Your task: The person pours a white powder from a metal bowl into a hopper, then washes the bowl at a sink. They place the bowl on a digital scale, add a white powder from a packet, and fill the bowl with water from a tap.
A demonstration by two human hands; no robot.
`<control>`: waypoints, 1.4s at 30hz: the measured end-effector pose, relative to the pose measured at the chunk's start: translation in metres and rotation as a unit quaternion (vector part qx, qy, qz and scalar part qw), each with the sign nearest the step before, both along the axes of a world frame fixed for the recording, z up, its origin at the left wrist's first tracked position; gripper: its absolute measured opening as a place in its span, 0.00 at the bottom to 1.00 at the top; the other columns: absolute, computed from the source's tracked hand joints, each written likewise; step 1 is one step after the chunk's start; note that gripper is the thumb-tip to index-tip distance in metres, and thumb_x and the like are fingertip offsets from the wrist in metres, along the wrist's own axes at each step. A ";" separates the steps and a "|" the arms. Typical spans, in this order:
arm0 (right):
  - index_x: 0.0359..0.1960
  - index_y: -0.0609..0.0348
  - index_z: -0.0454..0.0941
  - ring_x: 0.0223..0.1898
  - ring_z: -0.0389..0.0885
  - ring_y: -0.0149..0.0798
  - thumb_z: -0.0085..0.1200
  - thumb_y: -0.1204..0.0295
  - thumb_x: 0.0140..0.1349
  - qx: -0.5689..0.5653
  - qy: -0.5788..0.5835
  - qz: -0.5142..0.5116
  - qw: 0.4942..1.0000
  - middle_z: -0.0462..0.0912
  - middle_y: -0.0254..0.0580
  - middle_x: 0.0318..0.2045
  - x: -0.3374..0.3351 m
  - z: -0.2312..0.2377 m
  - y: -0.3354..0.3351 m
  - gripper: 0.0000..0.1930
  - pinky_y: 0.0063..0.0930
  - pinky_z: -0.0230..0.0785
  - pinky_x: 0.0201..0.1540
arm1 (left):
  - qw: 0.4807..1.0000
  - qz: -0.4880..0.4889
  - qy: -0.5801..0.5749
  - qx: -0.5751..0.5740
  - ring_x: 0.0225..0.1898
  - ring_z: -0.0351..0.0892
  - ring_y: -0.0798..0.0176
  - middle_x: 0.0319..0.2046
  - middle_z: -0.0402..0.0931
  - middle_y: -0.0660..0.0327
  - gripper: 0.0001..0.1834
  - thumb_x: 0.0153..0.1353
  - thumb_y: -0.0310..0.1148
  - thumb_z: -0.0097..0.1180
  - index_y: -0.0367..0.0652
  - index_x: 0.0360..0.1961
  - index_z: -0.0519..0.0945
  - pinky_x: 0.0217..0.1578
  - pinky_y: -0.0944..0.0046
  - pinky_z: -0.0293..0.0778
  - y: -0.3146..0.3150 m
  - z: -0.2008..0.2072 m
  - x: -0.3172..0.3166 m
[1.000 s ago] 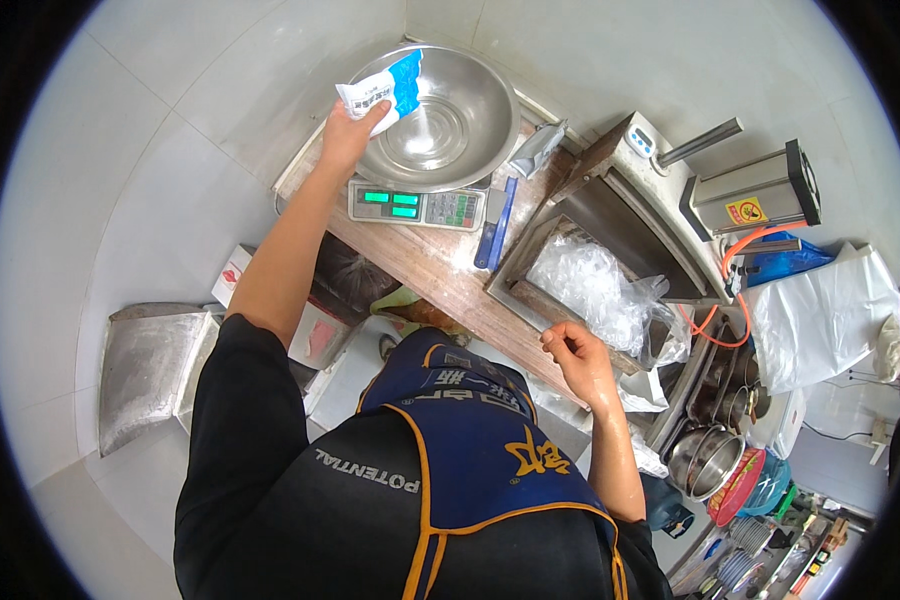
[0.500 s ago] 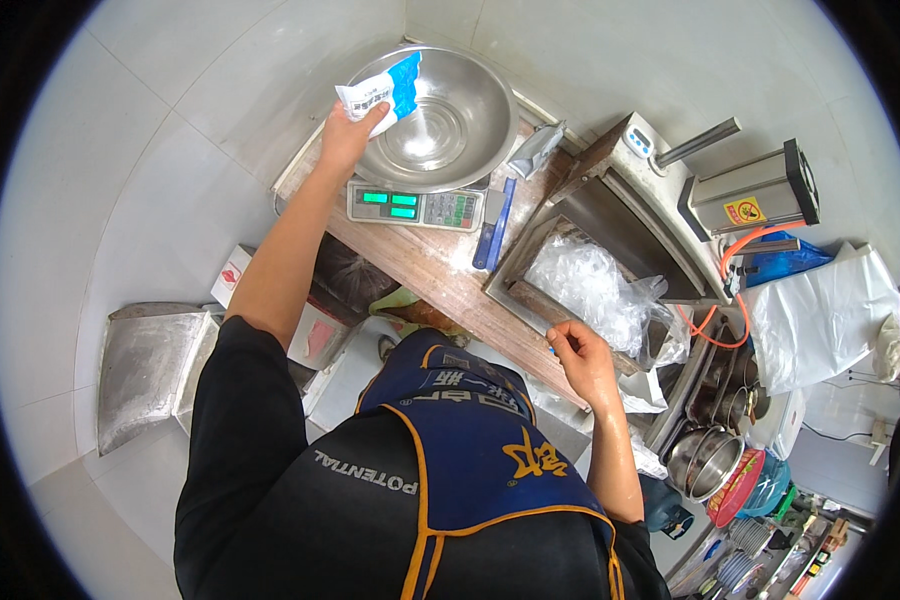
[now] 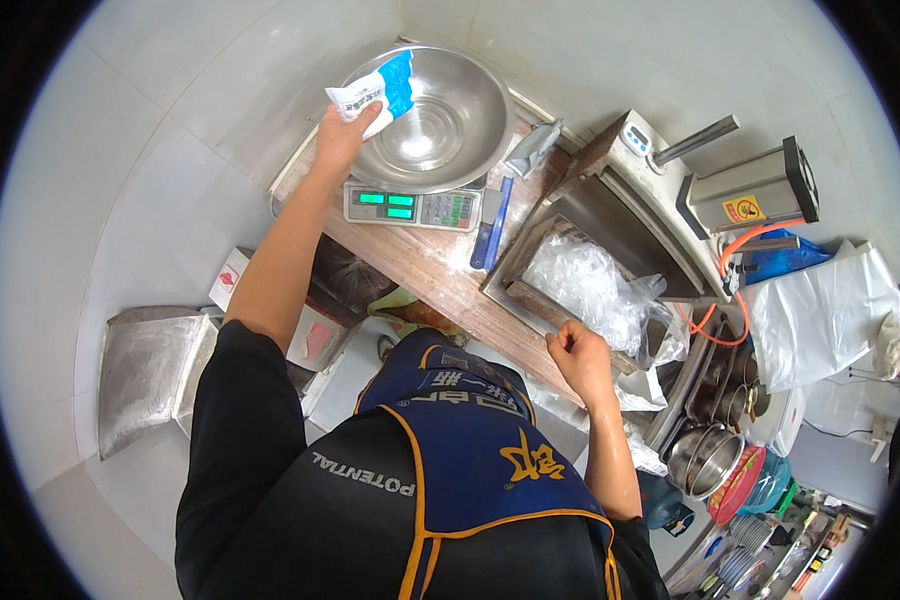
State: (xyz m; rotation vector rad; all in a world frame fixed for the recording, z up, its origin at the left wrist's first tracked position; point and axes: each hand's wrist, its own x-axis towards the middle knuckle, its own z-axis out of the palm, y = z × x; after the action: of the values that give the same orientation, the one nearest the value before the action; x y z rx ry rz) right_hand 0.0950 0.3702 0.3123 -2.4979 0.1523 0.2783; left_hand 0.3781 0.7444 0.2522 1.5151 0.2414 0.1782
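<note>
My left hand [image 3: 345,135] is closed around the lower part of a white and blue plastic packet [image 3: 398,88], holding it tilted over the near left rim of a wide stainless steel bowl [image 3: 470,165]. The bowl rests on a digital scale [image 3: 410,207] with green lit displays. My right hand [image 3: 580,357] is held at the front edge of the wooden table [image 3: 400,255], fingers curled and thumb against them. Whatever its fingertips may hold is hidden. Nearest to it is a metal tray [image 3: 536,306] with crumpled clear plastic bags [image 3: 585,275].
A blue-handled scraper [image 3: 488,235] and a silver pouch [image 3: 533,150] lie right of the scale. Behind the tray stands a metal press machine [image 3: 650,215] with an orange hose [image 3: 738,340]. Metal bowls [image 3: 705,462] are at the lower right, and a metal scoop-shaped bin [image 3: 150,375] is at left.
A small blue bit that showed at my right fingertips is out of sight, and those fingers are more curled. My left hand keeps the packet over the bowl.
</note>
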 end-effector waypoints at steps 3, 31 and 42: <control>0.19 0.61 0.69 0.21 0.73 0.50 0.58 0.65 0.54 0.004 0.025 0.021 0.999 0.73 0.50 0.17 -0.008 -0.029 -0.017 0.15 0.39 0.65 0.26 | 0.994 -0.025 -0.003 -0.102 0.38 0.80 0.65 0.40 0.79 0.60 0.21 0.56 0.35 0.64 0.39 0.47 0.72 0.33 0.65 0.78 0.000 0.001 -0.003; 0.31 0.59 0.75 0.14 0.69 0.29 0.49 0.61 0.62 0.200 0.496 -0.347 0.770 0.78 0.39 0.21 -0.269 -0.242 -0.185 0.13 0.25 0.60 0.13 | 0.999 -0.008 -0.035 -0.013 0.37 0.79 0.69 0.39 0.80 0.60 0.20 0.54 0.34 0.65 0.38 0.46 0.74 0.34 0.68 0.75 -0.011 0.001 0.006; 0.33 0.63 0.74 0.15 0.65 0.31 0.48 0.64 0.63 0.211 0.455 -0.363 0.785 0.76 0.40 0.22 -0.241 -0.224 -0.183 0.13 0.25 0.57 0.14 | 0.999 0.002 -0.035 -0.001 0.37 0.79 0.70 0.39 0.80 0.61 0.19 0.55 0.33 0.65 0.38 0.45 0.74 0.33 0.69 0.75 -0.004 0.013 0.005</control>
State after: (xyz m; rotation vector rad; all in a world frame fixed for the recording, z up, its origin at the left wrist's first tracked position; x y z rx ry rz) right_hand -0.1457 0.1874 0.0885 -1.5029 1.2481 1.0210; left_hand 0.3828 0.7399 0.2656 1.5045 0.1897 0.2342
